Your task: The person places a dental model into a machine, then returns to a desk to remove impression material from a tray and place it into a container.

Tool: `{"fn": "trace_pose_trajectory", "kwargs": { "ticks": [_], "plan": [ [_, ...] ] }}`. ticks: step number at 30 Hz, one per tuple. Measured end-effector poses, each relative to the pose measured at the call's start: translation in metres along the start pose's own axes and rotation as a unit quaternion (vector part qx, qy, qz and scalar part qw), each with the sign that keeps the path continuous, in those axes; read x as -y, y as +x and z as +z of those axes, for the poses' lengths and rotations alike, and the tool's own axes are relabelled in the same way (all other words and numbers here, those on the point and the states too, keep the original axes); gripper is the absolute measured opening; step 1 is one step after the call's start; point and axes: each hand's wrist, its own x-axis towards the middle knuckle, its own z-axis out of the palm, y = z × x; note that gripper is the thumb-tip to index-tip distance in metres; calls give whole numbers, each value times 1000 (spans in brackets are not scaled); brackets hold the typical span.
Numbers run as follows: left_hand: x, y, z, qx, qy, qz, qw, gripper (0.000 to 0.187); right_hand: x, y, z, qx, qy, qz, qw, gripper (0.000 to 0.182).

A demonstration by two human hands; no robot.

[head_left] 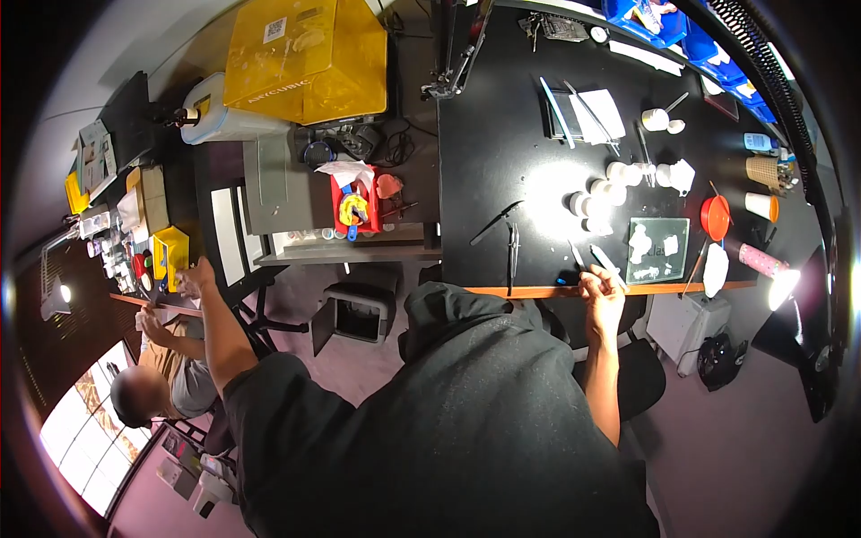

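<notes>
My left arm reaches far out to the left, where my left hand (191, 279) is beside a yellow bin (170, 254), its fingers apart and nothing seen in them. At the front edge of the black desk (489, 117), my right hand (603, 292) is closed round a slim pen-like tool (605, 261) that points up over the desk. A second thin, light-tipped tool (577, 255) lies close to the same fingers. Right of this hand is a glass slab (659, 271) with white lumps of material on it. Several small white pots (610, 191) stand under the bright lamp light.
A seated person (175, 368) is at the left bench, a hand near my left hand. Dark tweezers (513, 251) lie on the desk. At the right are a red bowl (715, 218) and a paper cup (760, 207). A yellow box (305, 63) stands at the back left.
</notes>
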Motion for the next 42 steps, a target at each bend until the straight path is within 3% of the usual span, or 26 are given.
{"fn": "trace_pose_trajectory", "kwargs": {
  "ticks": [2,3,4,5,6,7,9,11,14,18,22,24,26,28,29,31,33,36,42],
  "plan": [
    [-5,-12,15,-17,-72,156,985,48,1,0,2,-4,0,4,1000,32],
    [-10,-20,22,-2,-147,266,953,36,1,1,2,-7,1,5,1000,32],
    [-46,-72,-23,-22,-194,348,917,20,0,1,3,-8,2,7,1000,32],
    [-64,-105,-22,17,-233,366,901,27,0,1,4,-9,2,9,1000,33],
    [-83,-138,-28,119,-297,402,858,30,-2,1,4,-11,3,11,1000,33],
    [-97,-167,-31,132,-276,472,827,32,-3,0,4,-10,11,13,1000,33],
    [-123,-218,-45,216,-262,477,810,37,-6,-2,3,-7,29,14,999,33],
    [-137,-249,-37,228,-234,463,824,44,-9,-2,-1,-9,21,15,1000,33],
    [-145,-263,-26,241,-236,451,827,46,-7,-6,-7,-12,-3,12,1000,33],
    [-142,-244,-17,188,-335,416,824,42,-9,-7,-16,-26,-3,-3,1000,33],
    [-133,-214,-47,41,-406,420,811,28,-12,-9,-16,-32,-7,-3,999,33],
    [-124,-197,-89,-118,-358,415,828,25,-10,-11,-13,-35,1,1,999,34],
    [-103,-179,-133,-228,-307,382,841,33,-11,-11,-9,-32,10,1,999,33],
    [-81,-167,-182,-206,-260,334,882,48,-13,-12,-7,-22,16,-3,1000,32],
    [-58,-148,-184,-101,-236,352,900,78,-12,-13,-4,-17,4,-2,1000,31],
    [-16,-127,-187,128,-139,367,911,100,-18,-9,-6,10,5,-7,1000,30],
    [8,-123,-188,349,-66,342,870,133,-20,-4,-2,19,-5,-6,1000,29],
    [15,-141,-180,328,-52,387,860,134,-14,-1,4,23,29,2,999,31],
    [28,-133,-135,216,-144,492,831,105,-2,2,7,32,-24,-7,999,28]
  ]
}}
